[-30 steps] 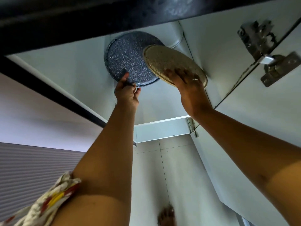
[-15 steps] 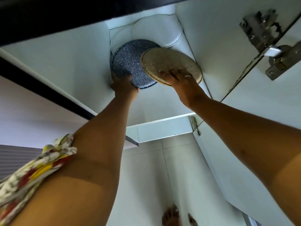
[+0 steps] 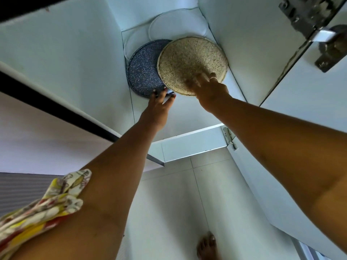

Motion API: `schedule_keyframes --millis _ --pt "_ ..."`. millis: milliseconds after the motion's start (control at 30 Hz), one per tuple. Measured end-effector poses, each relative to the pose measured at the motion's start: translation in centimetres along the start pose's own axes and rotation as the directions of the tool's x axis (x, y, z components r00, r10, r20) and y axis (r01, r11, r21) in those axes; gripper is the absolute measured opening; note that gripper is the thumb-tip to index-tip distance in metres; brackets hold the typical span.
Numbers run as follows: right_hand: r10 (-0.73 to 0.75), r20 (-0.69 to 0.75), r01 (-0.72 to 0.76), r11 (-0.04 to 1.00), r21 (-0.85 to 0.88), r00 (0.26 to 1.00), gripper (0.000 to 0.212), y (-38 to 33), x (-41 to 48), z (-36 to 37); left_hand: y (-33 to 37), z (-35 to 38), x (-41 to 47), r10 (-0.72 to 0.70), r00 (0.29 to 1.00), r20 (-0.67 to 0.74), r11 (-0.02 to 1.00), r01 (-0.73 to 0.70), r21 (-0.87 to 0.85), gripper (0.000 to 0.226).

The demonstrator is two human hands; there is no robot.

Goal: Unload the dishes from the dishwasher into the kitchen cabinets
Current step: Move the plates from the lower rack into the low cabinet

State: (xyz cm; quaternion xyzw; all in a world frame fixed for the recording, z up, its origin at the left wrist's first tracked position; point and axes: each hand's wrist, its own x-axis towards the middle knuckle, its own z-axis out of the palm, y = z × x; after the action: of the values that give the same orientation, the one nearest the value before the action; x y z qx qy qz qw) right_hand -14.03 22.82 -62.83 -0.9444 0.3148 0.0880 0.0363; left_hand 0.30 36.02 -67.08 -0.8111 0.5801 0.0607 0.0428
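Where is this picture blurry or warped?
Head view: motion blur smears the right hand over the beige plate; the left hand and blue plate are sharper; the wide lens bows the cabinet edges.

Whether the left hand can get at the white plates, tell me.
Probably not directly: the left hand touches the near rim of the dark plate, which with the beige plate lies before the white plates. It would have to reach over.
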Motion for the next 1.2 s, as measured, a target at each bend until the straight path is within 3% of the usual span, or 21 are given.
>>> schedule_keyframes --millis 167,433,700,900,1000,1100,1200 --pt "-0.073 -0.160 0.050 0.989 -0.140 0.984 0.053 -1.1 -1.2 0.9 -0.8 -0.3 1.8 -0.025 0.995 0.092 0.999 0.022 0.037 0.059" --pt "0.048 -0.019 -0.046 0.992 0.119 0.999 0.057 -1.3 1.3 1.8 -2.1 -2.9 4.5 -0.074 0.944 0.321 0.995 0.051 0.080 0.074" --pt "0.102 0.049 -0.109 0.979 0.171 0.994 0.065 -1.3 2.4 1.7 -1.5 -4.3 3.7 -0.100 0.949 0.299 0.995 0.095 0.032 0.076" --pt "0.098 0.128 -0.131 0.952 0.278 0.987 0.083 -0.9 2.4 1.9 -0.6 -4.7 2.9 -0.212 0.938 0.275 0.977 0.210 0.040 0.072" --pt "0.075 0.075 -0.095 0.947 0.307 0.994 0.076 -0.7 1.3 1.8 0.0 -4.3 2.2 -0.249 0.937 0.247 0.968 0.248 0.033 0.070" --pt "0.051 0.062 -0.064 0.971 0.230 0.997 0.068 -0.7 -0.4 2.2 0.5 -2.6 0.6 -0.273 0.925 0.264 0.959 0.284 -0.004 0.063" --pt "0.023 0.070 -0.036 0.980 0.194 0.997 0.062 -0.9 -2.2 2.7 0.8 -0.3 -1.7 -0.231 0.940 0.250 0.972 0.235 0.015 0.060"
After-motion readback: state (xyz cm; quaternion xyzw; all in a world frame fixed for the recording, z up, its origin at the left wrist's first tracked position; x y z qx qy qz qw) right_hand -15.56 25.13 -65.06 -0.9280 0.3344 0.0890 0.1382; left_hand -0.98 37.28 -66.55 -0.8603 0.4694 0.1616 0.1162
